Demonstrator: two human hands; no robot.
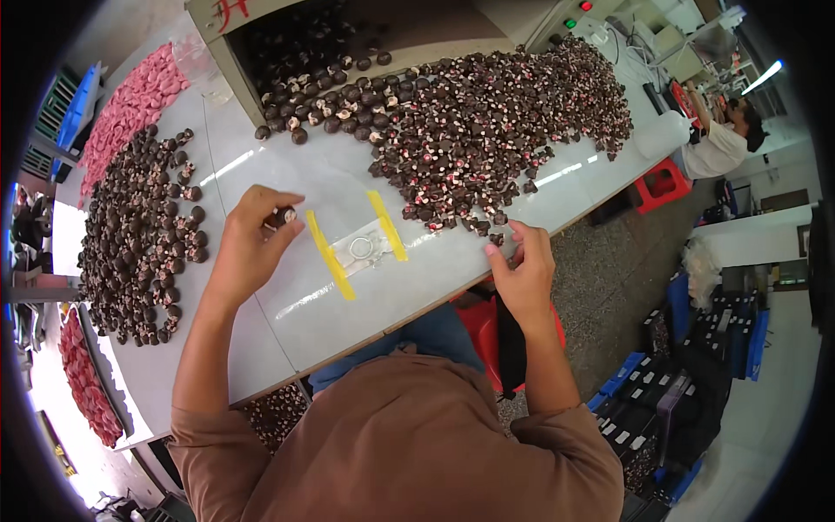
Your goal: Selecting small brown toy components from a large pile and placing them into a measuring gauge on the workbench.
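Note:
My left hand (pixel 254 242) is raised over the left part of the table, closed in a pinch on a dark brown round ball-like piece (pixel 284 217) with a pale patch. At the near edge of a heap of smaller dark pieces (pixel 496 113) with pale and red bits is my right hand (pixel 527 271). Its thumb and forefinger close about one small dark piece (pixel 497 238) there. Between my hands a clear flat fixture with a ring (pixel 360 248) lies on the tabletop (pixel 348 326), flanked by two strips of yellow tape (pixel 331 255).
Larger dark round pieces (pixel 143 244) are heaped at left, with pink pieces (pixel 139 96) beyond. A box-like machine housing (pixel 222 65) stands at the back. At right are a red stool (pixel 663 185), a co-worker (pixel 722 143) and stacked dark crates (pixel 639 404).

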